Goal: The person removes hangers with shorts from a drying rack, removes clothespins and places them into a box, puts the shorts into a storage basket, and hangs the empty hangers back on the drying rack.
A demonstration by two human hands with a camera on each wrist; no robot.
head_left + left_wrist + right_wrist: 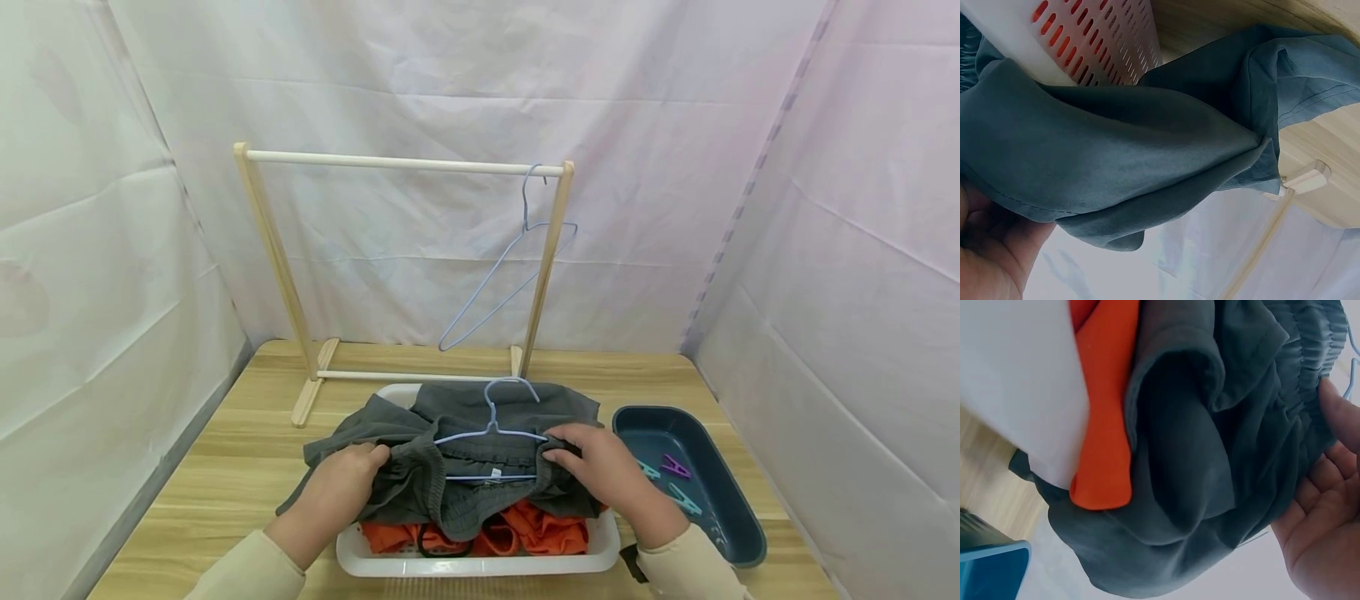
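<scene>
Dark grey elastic-waist pants [472,508] lie bunched over a white basket, their gathered waistband facing up. A light blue wire hanger [492,427] sits inside the waist opening, its hook up and its ends covered by cloth. My left hand [345,479] grips the pants on the left side of the waistband; in the left wrist view, cloth hides its fingertips. On the right side, my right hand [600,462] pinches the waistband between thumb and fingers beside the hanger. The right wrist view shows its thumb [1338,412] on the gathered elastic.
Orange clothing [540,533] lies in the white basket [480,567]. Behind stands a wooden rack [405,162] with another blue hanger [483,287] on its right end. To the right, a dark blue tray [723,467] holds several clothespins [675,467].
</scene>
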